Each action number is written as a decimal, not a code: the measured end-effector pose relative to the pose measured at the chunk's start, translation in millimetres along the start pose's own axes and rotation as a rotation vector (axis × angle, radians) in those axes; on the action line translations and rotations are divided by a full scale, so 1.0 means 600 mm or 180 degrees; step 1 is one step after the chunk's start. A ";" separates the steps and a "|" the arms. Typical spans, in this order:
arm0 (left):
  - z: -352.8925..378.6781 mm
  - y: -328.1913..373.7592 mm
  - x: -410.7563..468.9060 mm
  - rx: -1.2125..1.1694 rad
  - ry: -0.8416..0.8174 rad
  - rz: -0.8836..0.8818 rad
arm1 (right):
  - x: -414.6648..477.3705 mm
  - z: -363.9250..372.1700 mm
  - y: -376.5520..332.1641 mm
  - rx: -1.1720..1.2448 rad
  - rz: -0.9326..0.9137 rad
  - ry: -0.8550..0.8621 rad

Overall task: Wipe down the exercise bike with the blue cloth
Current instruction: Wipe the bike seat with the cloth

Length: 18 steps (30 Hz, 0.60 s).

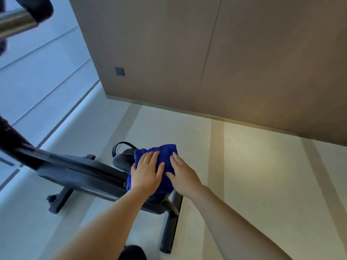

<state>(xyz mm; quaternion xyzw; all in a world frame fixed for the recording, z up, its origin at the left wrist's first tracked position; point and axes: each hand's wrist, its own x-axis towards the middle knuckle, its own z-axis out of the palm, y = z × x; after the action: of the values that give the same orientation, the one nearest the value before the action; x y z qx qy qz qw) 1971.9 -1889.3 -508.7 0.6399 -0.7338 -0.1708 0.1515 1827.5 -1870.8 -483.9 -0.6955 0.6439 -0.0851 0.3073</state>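
Note:
A blue cloth (pixel 165 156) lies spread over the seat of the black exercise bike (pixel 78 173). My left hand (pixel 146 173) presses flat on the cloth's left half, fingers slightly apart. Beside it, my right hand (pixel 182 173) rests flat on the right half of the cloth. Most of the seat (pixel 122 162) is hidden under the cloth and my hands; only its dark left edge shows. The bike's frame runs left from the seat, and its handlebar (pixel 16 21) crosses the top left corner.
The bike stands on a pale floor (pixel 244 175) with its rear foot bar (pixel 170 224) below the seat and front foot bar (pixel 60 199) to the left. A brown panelled wall (pixel 206 53) with a dark socket (pixel 119 71) is behind; a window (pixel 37 81) fills the left.

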 end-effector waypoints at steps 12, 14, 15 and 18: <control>0.006 -0.003 0.077 0.0331 -0.0281 -0.0144 | 0.104 -0.017 -0.003 -0.0323 0.0002 -0.0189; 0.002 -0.004 0.084 0.0335 -0.0270 -0.0201 | 0.117 -0.022 -0.003 -0.0263 -0.0087 -0.0100; 0.000 -0.004 0.087 0.0379 -0.0250 -0.0194 | 0.122 -0.024 -0.003 -0.0206 -0.0137 -0.0005; -0.003 -0.005 0.092 0.0592 -0.0217 -0.0147 | 0.128 -0.031 0.001 0.0025 -0.0236 0.0351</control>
<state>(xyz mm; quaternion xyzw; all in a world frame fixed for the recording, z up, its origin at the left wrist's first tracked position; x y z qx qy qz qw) 1968.2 -1944.6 -508.0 0.6617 -0.7362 -0.1270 0.0624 1829.7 -1949.4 -490.7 -0.7120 0.6332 -0.1372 0.2707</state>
